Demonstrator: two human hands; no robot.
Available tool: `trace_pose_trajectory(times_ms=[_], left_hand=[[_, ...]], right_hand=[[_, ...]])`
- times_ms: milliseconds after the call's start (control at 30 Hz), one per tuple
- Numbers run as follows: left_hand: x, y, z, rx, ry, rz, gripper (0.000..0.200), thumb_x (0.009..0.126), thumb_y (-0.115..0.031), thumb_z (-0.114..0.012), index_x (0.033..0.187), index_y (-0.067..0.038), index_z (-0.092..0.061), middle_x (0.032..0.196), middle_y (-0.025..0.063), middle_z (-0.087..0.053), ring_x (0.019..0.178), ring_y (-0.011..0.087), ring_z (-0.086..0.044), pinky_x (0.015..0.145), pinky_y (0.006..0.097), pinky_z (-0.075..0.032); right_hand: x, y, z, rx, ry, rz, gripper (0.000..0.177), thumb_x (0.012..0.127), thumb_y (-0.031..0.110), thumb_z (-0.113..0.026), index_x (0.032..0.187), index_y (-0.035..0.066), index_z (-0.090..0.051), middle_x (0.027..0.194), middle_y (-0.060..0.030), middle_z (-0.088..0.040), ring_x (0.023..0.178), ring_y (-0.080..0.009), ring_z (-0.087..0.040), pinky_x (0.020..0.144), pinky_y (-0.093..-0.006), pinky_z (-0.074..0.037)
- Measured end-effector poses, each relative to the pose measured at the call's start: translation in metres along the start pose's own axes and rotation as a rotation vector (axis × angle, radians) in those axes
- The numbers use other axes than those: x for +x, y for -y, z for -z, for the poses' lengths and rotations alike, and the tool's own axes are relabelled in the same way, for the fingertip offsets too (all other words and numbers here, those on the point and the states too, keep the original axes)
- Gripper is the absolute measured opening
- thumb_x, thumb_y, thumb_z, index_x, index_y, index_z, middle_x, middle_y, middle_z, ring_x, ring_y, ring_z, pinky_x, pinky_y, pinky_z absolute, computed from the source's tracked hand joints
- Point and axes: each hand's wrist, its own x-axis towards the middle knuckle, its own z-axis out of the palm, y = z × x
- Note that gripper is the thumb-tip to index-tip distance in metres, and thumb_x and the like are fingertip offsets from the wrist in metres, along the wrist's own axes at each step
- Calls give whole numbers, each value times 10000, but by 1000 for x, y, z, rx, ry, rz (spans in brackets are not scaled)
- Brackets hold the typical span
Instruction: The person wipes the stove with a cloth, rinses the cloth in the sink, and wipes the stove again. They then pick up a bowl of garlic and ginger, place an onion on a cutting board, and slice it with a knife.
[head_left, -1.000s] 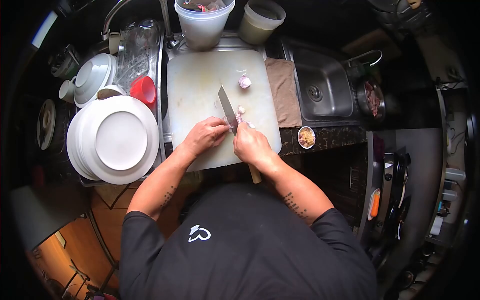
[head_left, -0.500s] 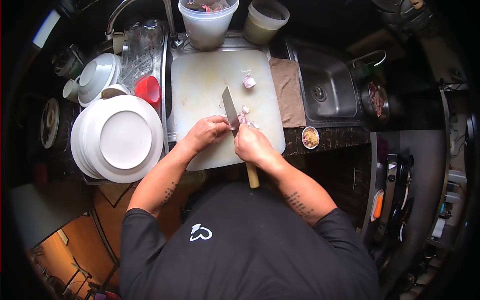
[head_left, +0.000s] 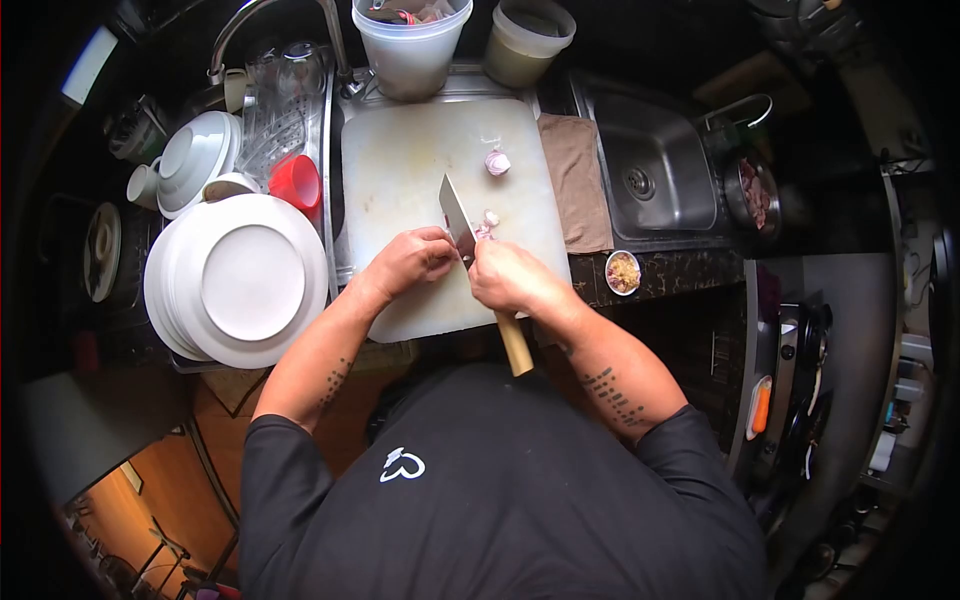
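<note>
On the white cutting board (head_left: 395,160), my right hand (head_left: 512,275) is wrapped round a knife (head_left: 456,212) near where blade and wooden handle meet. The blade points up and to the left. My left hand (head_left: 412,260) is closed just left of the blade, its fingertips pinching something small that they mostly hide. Chopped pinkish onion pieces (head_left: 487,224) lie right of the blade, partly behind my right hand. A peeled piece of onion (head_left: 497,163) sits farther up the board.
Stacked white plates (head_left: 253,283) and a red cup (head_left: 295,181) are at the left. Two buckets (head_left: 415,50) stand behind the board. To the right are a brown cloth (head_left: 575,185), a sink (head_left: 650,160), a small bowl (head_left: 622,273) and a pot of meat (head_left: 753,195).
The blade has shifted slightly left, and its handle end has swung to the right. My left hand has barely moved.
</note>
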Motion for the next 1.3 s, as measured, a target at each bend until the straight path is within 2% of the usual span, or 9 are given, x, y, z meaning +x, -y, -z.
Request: trace_pose_trajectory(times_ms=[200,300,367,400,533,700,767,1167,1300], left_hand=[[-2,0,-2,29,24,34,150,745,-3,-701,890,-41,-692,869,91,-662,785,273,-664,719,337,-563],[0,-5,-2,46,47,50,245,737,-57,-743,977,-53,-695,980,110,-654,845,276,-662,713,327,-565],[7,-28,2,126,-181,380,453,715,-174,-794,1127,-52,-650,1111,147,-610,992,322,-622,874,394,-527],[12,-32,8,268,-98,457,775,642,-267,-860,1293,0,-534,1251,222,-514,1152,382,-524,983,431,-467],[35,-36,2,356,92,587,1024,547,-392,-903,1321,100,-448,1257,277,-470,1218,418,-432,1040,434,-413],[24,-56,-28,230,92,521,1046,563,-387,-907,1344,104,-413,1251,263,-452,1198,412,-430,1032,445,-408],[20,-72,-39,330,-109,498,1088,542,-373,-922,1352,105,-375,1242,256,-437,1150,408,-435,1005,477,-407],[22,-71,-55,349,-414,543,918,688,-347,-840,1346,97,-377,1306,250,-405,1197,401,-413,1038,456,-362],[27,-108,-26,522,-332,377,959,692,-460,-813,1460,-86,-378,1469,284,-278,1392,472,-198,1131,585,-169]], right_hand=[[9,-13,-34,111,-240,-42,237,907,156,-502,993,-63,-527,867,-314,-652,854,-463,-652,793,-521,-515],[3,-35,-11,98,-226,47,220,918,175,-505,958,-41,-519,851,-303,-647,822,-458,-647,775,-537,-503],[-14,-56,5,33,-405,216,179,922,181,-517,934,2,-515,802,-276,-641,788,-449,-640,754,-545,-494],[-19,-61,17,-30,-391,195,159,923,180,-520,928,21,-515,773,-258,-640,770,-445,-639,729,-546,-496],[-13,-98,22,-192,-457,213,103,891,155,-556,928,62,-533,719,-203,-645,706,-429,-641,631,-540,-508],[-21,-109,-7,-174,-521,266,134,852,123,-583,973,65,-578,725,-178,-654,672,-401,-650,601,-512,-523],[-34,-104,-16,-127,-504,282,175,856,122,-583,1022,69,-601,760,-166,-660,682,-390,-652,603,-502,-529],[-46,-107,-11,127,-492,360,370,832,110,-656,1186,39,-572,865,-200,-650,794,-390,-648,693,-457,-521],[-64,-95,6,215,-406,201,358,811,126,-685,1111,33,-514,856,-205,-651,777,-393,-653,675,-463,-519]])
